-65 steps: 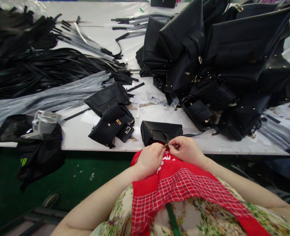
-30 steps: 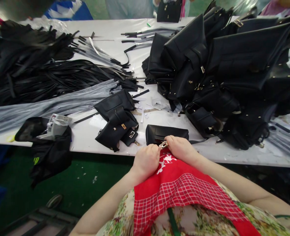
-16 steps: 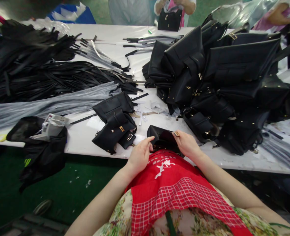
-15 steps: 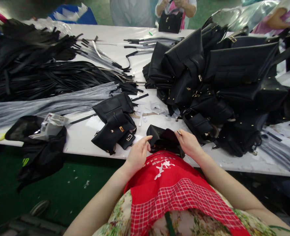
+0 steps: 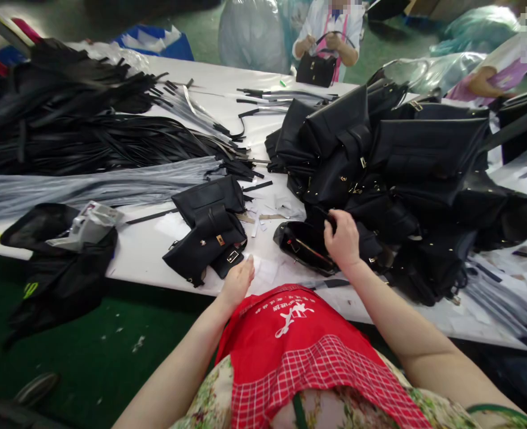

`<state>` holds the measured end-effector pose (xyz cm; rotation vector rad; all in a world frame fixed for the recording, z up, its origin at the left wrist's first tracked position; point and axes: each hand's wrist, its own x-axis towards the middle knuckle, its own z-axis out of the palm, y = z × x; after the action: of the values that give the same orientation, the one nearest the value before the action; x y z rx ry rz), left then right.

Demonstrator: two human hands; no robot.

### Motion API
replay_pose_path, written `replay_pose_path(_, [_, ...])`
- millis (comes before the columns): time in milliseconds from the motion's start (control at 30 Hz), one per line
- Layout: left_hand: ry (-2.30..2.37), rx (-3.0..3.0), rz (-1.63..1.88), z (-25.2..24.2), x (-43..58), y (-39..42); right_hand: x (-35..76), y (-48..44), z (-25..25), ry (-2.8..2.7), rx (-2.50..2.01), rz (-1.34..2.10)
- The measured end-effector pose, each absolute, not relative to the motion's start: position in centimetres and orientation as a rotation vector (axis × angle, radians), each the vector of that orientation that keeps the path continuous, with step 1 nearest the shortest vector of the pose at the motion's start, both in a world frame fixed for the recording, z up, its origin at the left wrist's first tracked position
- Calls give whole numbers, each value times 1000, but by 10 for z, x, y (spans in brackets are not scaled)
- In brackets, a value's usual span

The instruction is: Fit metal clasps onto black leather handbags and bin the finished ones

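Observation:
A small black handbag [image 5: 303,241] tilts on the table in front of me, its mouth open with a gold-coloured zip edge showing. My right hand [image 5: 344,241] is closed on the upper right rim of that bag; the fingertips are partly hidden behind the edge. My left hand [image 5: 238,280] holds nothing, with its fingers stretched out. It is beside the lower corner of another black bag [image 5: 207,235], which lies folded over and has a gold clasp and a square buckle. Whether the fingers touch that bag, I cannot tell.
A heap of black handbags [image 5: 424,149] fills the right side. Bundles of black straps [image 5: 111,143] and plastic-wrapped strips [image 5: 89,187] lie left. A black cloth bag [image 5: 67,274] hangs over the front edge. Across the white table [image 5: 147,253], a co-worker [image 5: 330,36] holds a handbag.
My right hand has moved the small handbag forward, away from my apron, and its mouth now faces me. My left hand has let go of it and moved left towards the folded bag.

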<state>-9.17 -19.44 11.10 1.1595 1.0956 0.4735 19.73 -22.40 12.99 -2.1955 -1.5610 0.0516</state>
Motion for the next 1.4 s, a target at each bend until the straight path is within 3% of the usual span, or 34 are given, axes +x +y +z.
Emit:
replay_pose_path(100, [1076, 1032, 486, 107, -99, -197, 175, -228, 109, -1825, -2232, 332])
replay_pose_path(300, [1137, 1093, 517, 97, -106, -204, 188, -186, 64, -1721, -2480, 488])
replay_pose_path(467, [1163, 1150, 587, 87, -110, -206, 189, -168, 57, -1638, -2415, 784])
replay_pose_path(633, [1244, 1165, 703, 94, -123, -199, 218, -172, 100, -1513, -2169, 1009])
replay_pose_path(867, [1157, 1397, 779, 126, -111, -174, 257, -189, 187, -704, -1671, 1191])
replay_pose_path(1200, [963, 1607, 864, 183, -79, -149, 222, -191, 233, -727, -1558, 1033])
replay_pose_path(1400, [952, 1545, 746, 170, -79, -161, 199, -203, 258, -710, -1586, 1295])
